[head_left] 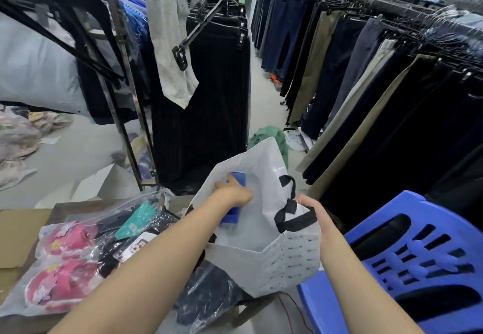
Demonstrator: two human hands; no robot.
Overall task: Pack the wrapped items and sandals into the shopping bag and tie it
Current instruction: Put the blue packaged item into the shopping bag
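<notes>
head view: clutter rings the work spot. at two o'clock a long rail of hanging trousers (366, 77) in navy, khaki and black walls off the aisle; at twelve o'clock a second rack of dark pleated skirts (203, 114) with a pale grey towel (170, 33) draped over its top bar stands just beyond the bag. a blue plastic chair (407, 255) with a slotted back sits at four o'clock, its seat just under the bag's lower corner. a crumpled green garment (271, 137) lies on the floor behind the bag's raised flap.

the shopping bag (261, 250) is at centre, white, stiff and creased, with black strap handles and fine repeated print on its side gusset; its mouth gapes toward the camera. the right hand (313, 213) pinches the near rim with one black handle, fingers curled tight around it. the left hand (235, 192) reaches across the open mouth, fingers closed on a blue flat rectangular item (236, 179) that is partly hidden by the wrist and forearm; what it is cannot be told.

at eight o'clock, on a brown cardboard-covered surface (18, 231), pink sandals (57, 265) lie in glossy clear wrap, beside dark wrapped items (125, 244) and a teal piece (136, 218) in crinkled plastic. another dark wrapped bundle (206, 297) sags below the bag, under the left forearm
</notes>
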